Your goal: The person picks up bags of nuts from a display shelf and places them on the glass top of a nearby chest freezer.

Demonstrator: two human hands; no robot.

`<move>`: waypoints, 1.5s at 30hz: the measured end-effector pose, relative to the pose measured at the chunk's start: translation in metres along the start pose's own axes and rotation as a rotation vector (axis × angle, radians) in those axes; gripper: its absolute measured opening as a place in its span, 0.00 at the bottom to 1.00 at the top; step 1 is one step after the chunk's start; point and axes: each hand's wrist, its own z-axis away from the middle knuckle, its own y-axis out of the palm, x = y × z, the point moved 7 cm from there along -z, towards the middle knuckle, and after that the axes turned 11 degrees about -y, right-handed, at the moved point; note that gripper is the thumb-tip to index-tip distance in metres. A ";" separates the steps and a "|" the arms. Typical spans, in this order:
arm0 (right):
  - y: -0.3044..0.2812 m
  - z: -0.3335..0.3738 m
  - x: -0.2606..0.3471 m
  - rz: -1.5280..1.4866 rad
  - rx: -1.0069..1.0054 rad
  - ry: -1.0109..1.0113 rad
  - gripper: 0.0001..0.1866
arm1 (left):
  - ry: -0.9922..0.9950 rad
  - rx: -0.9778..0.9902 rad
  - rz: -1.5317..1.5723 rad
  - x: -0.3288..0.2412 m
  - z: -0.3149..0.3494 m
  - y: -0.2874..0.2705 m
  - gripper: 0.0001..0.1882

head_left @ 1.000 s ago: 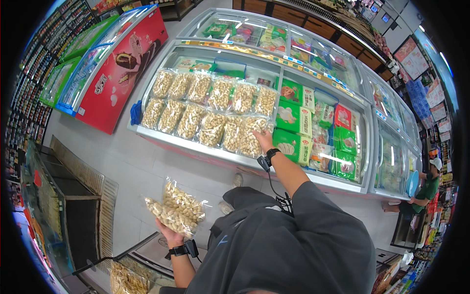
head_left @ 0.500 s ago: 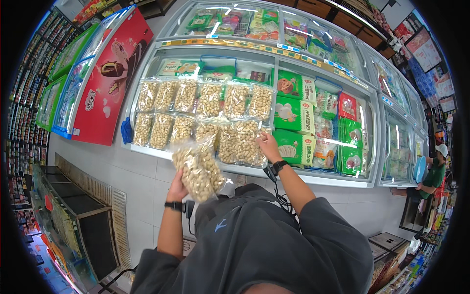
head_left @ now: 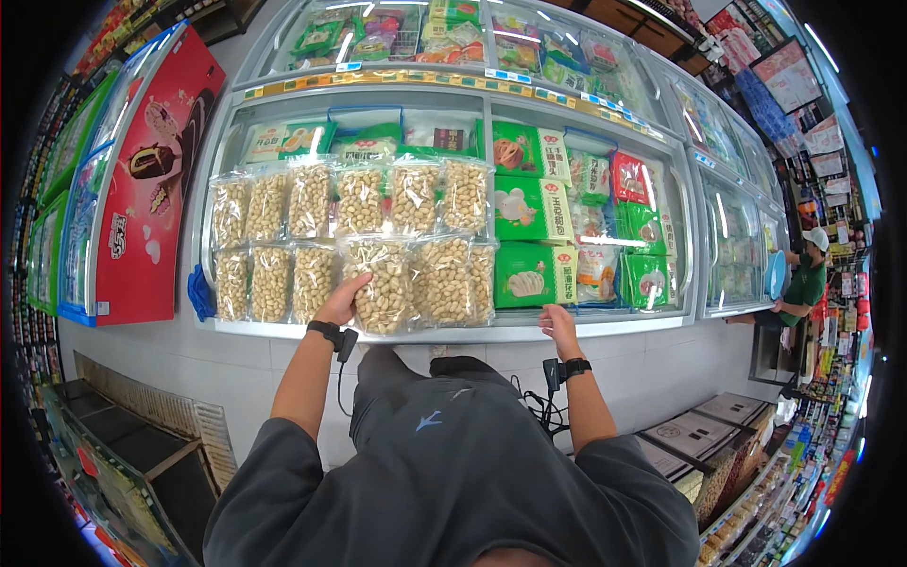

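Note:
Clear bags of pale pistachios (head_left: pixel 309 200) stand in two rows on the left part of a chest freezer's glass top. My left hand (head_left: pixel 342 302) grips the left side of one pistachio bag (head_left: pixel 383 288) at the front row, its fingers over the plastic. This bag overlaps its neighbours. Beside it on the right are more bags of pistachios (head_left: pixel 446 283). My right hand (head_left: pixel 558 328) is off the bags, over the freezer's front edge (head_left: pixel 605 327), fingers apart and slightly bent, with nothing in them. Both wrists wear black bands with small devices.
Green packs of frozen buns (head_left: pixel 529 269) lie in the freezer at the right. A red freezer (head_left: pixel 156 180) stands at the left, and more glass-topped freezers (head_left: pixel 746 255) run to the right. A person in green (head_left: pixel 803 283) works at the far right with a blue basin (head_left: pixel 775 274).
My left hand has brought the pistachio bag up and forward from near my body into the front row. My right hand has drawn back from the bags toward the right.

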 end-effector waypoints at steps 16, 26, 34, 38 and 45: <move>0.175 0.039 0.079 0.067 0.084 -0.197 0.14 | 0.092 -0.428 -0.407 -0.041 0.048 -0.103 0.26; 0.200 0.064 0.074 0.137 0.023 -0.178 0.15 | 0.663 -0.655 -1.023 -0.074 0.084 -0.076 0.40; 0.228 0.092 0.068 0.117 0.002 -0.231 0.15 | 0.631 -0.600 -1.311 -0.075 0.094 -0.079 0.41; 0.228 0.118 0.076 0.227 -0.079 -0.222 0.15 | 0.684 -0.535 -1.307 -0.076 0.089 -0.083 0.42; 0.200 0.158 0.068 0.255 -0.208 -0.264 0.12 | 0.769 -0.513 -1.374 -0.078 0.098 -0.078 0.35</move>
